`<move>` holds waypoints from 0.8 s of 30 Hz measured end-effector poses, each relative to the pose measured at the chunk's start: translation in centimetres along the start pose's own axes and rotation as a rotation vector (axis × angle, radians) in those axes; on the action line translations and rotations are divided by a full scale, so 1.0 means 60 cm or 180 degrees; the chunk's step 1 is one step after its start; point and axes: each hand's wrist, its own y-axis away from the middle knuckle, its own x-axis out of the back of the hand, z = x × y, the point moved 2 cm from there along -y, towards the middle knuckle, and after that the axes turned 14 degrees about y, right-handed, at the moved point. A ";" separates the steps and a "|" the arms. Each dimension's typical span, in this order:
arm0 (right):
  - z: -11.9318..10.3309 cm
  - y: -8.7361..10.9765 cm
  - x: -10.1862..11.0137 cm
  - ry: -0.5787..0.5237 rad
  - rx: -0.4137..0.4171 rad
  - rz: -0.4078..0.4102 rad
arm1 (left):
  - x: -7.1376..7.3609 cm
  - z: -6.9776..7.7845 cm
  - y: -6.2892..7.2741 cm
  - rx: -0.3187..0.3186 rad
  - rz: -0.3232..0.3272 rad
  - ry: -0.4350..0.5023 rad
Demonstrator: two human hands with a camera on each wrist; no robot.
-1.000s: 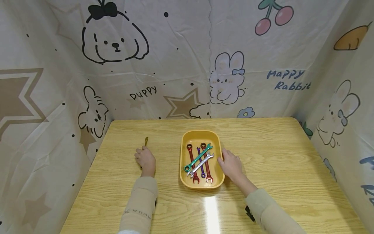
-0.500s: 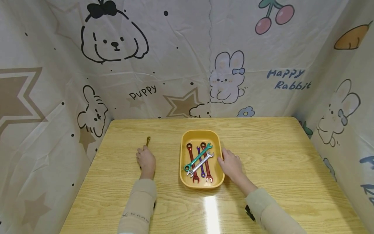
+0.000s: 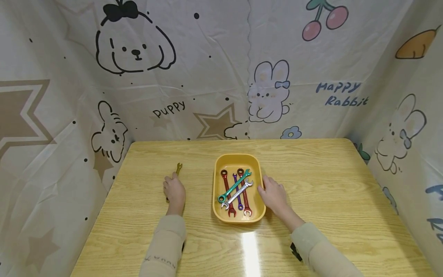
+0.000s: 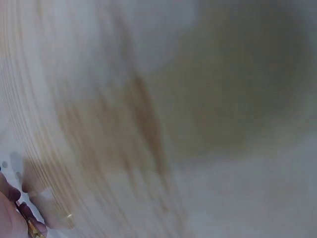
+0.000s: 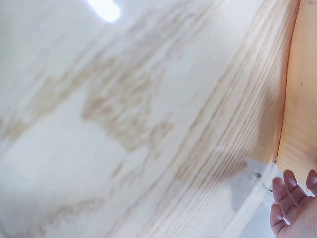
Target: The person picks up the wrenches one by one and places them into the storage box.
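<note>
My left hand (image 3: 174, 191) grips a gold combination wrench (image 3: 179, 168), its open end poking out past the fingers over the table's left part. In the left wrist view, a short piece of the gold wrench (image 4: 34, 229) shows between the fingers. To its right stands a yellow tray (image 3: 221, 161). Inside lie two red wrenches (image 3: 245, 195), a purple wrench (image 3: 240, 200), a green wrench (image 3: 233, 187) and a silver wrench (image 3: 238, 195), the last two crossing over the others. My right hand (image 3: 274, 194) holds the tray's right side, thumb over the rim. The right wrist view shows its other fingers (image 5: 292, 193) beside the tray wall.
The tray stands on a wood-grain table (image 3: 322, 169). Printed cloth (image 3: 194, 77) hangs behind the table and along both sides. A bright light reflection (image 3: 250, 254) lies on the tabletop in front of the tray.
My left hand has shifted slightly right, and the gold wrench has tilted, its open end turning rightward and showing more. The right hand and tray have stayed in place.
</note>
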 end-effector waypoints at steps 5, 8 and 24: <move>0.000 -0.001 -0.002 0.0021 -0.0005 -0.0014 | -0.004 0.005 0.000 -0.0035 -0.0018 0.0055; 0.001 -0.002 -0.003 0.0028 -0.0006 -0.0031 | -0.006 0.011 0.001 -0.0075 -0.0019 0.0067; 0.001 -0.001 -0.004 0.0058 -0.0011 0.0022 | 0.001 0.059 0.011 -0.0594 0.0409 0.0294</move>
